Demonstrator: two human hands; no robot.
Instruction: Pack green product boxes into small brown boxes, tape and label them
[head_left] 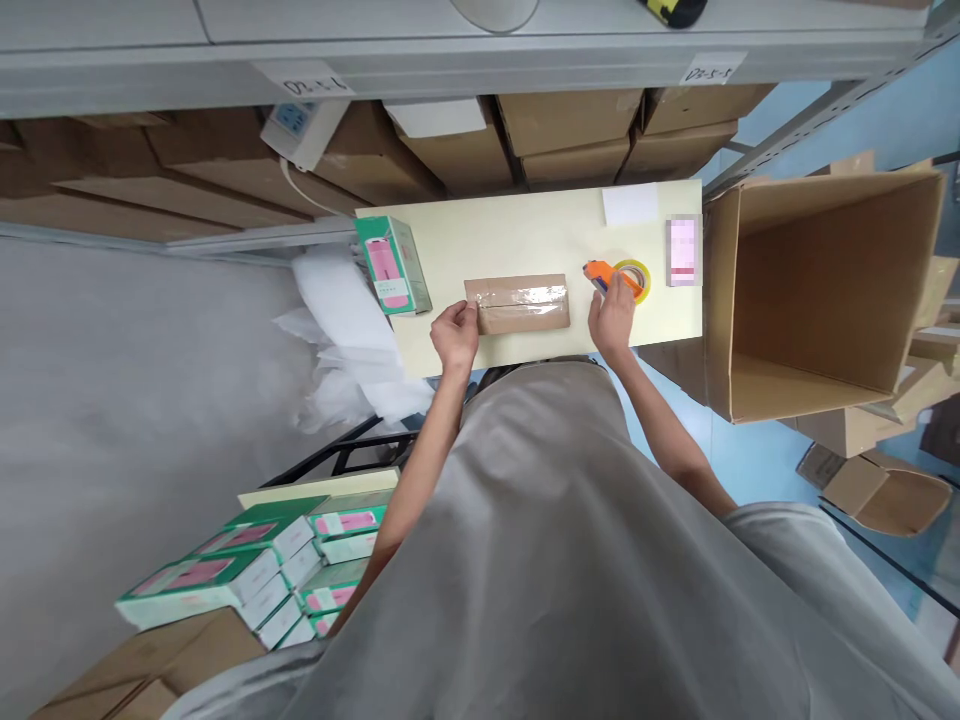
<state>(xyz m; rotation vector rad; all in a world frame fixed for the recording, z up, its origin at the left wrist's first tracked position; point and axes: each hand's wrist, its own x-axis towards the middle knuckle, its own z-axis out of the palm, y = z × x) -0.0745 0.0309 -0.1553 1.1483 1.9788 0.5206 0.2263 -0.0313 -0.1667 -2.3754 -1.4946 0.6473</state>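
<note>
- Left hand (pixel 455 335) has its fingers curled onto the left end of the brown parcel (pixel 517 303) (shiny tape on top), which lies mid-table (pixel 525 235) near the front edge.
- Right hand (pixel 613 315) is closed over the orange tape dispenser (pixel 598 270), just right of the parcel.
- Green box (pixel 394 265) stands at the table's left.

Grey metal shelf (pixel 480 65) over stacked brown cartons (pixel 570 130); pale yellow table (pixel 525 240) before them; blue floor (pixel 750 460).

Parcel (pixel 517 304) on table (pixel 525 235); tape dispenser (pixel 619 278) right; carton (pixel 391 265), seemingly upright, left.
</note>
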